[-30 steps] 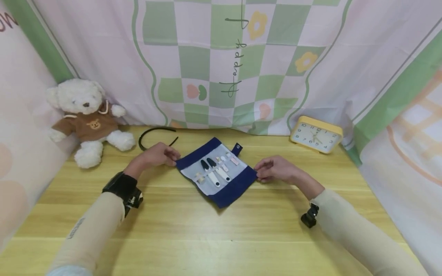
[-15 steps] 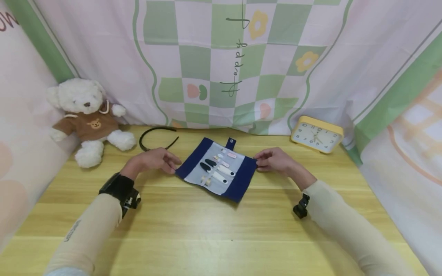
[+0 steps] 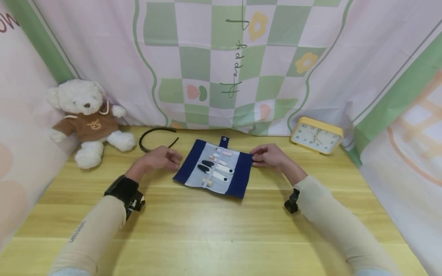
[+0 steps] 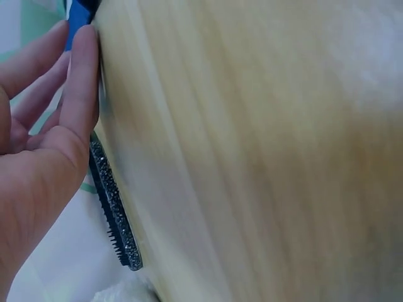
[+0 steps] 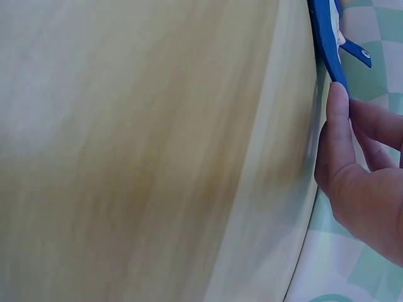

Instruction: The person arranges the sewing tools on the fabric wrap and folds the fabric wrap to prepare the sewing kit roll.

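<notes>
An unfolded cloth roll-up case (image 3: 190, 165), navy at both ends and light grey inside, lies on the table in the head view. A strap across its middle holds two long black-and-white pieces (image 3: 219, 176) and several small pink and beige pieces, too small to identify. My right hand (image 3: 267, 155) pinches the case's upper right corner between thumb and fingers; the right wrist view shows the blue edge (image 5: 327, 47) in that pinch. My left hand (image 3: 160, 158) is beside the left edge, fingers loosely bent, apart from the cloth in the head view.
A black toothed headband (image 3: 155, 128) lies behind my left hand. A white teddy bear (image 3: 91, 126) in a brown top sits at the back left. At the back right stands a yellow alarm clock (image 3: 317, 135). A checked curtain (image 3: 228, 65) hangs behind the wooden table (image 3: 221, 237).
The case has turned counterclockwise, its snap tab swinging to the left. My right hand has moved up and slightly left with its corner. My left hand has come off the left edge.
</notes>
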`<state>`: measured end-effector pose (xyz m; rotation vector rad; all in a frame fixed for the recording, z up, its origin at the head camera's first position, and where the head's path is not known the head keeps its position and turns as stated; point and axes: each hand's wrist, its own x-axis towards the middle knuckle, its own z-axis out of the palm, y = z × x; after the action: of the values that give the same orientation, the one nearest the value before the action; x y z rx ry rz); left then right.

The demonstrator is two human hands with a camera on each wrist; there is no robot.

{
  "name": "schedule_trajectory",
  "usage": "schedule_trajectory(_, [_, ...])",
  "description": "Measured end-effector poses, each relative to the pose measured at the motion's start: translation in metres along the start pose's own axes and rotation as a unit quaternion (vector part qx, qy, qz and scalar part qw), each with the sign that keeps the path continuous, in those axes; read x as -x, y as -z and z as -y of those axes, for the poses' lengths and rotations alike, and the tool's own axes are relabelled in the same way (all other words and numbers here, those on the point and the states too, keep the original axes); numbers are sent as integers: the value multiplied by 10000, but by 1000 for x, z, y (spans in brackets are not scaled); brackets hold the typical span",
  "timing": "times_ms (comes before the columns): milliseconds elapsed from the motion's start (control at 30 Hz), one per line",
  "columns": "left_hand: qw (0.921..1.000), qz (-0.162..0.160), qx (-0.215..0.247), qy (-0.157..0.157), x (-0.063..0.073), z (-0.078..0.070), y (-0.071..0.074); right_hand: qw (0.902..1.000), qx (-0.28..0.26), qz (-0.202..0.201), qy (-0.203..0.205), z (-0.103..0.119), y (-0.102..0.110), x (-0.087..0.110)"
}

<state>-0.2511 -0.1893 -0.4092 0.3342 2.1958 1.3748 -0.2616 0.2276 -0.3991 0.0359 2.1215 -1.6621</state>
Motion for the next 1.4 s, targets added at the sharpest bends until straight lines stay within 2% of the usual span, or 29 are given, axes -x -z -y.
schedule_trajectory(167, [9981,-76,575,188,-2,-2,-4,9999,-102,-129,23,1,-4,-5])
schedule_trajectory(400, [9963,-193,780,298,-3,-2,-7,9994,-298,-179,92,3,-11,-11])
schedule_trajectory(667, [9972,-319,614,284,-4,-3,-9,9991,-389,-108,136,6,-16,-15])
schedule_trajectory(900, [9962,-294,690,450,-2,-6,-10,9978,-659,50,65,7,-21,-17])
schedule_trajectory(1133, [9957,-355,611,598,-3,-6,-11,9981,-584,175,120,6,-23,-20])
schedule_trajectory(1400, [9961,-279,608,566,0,-6,-9,9974,-661,229,167,6,-23,-23])
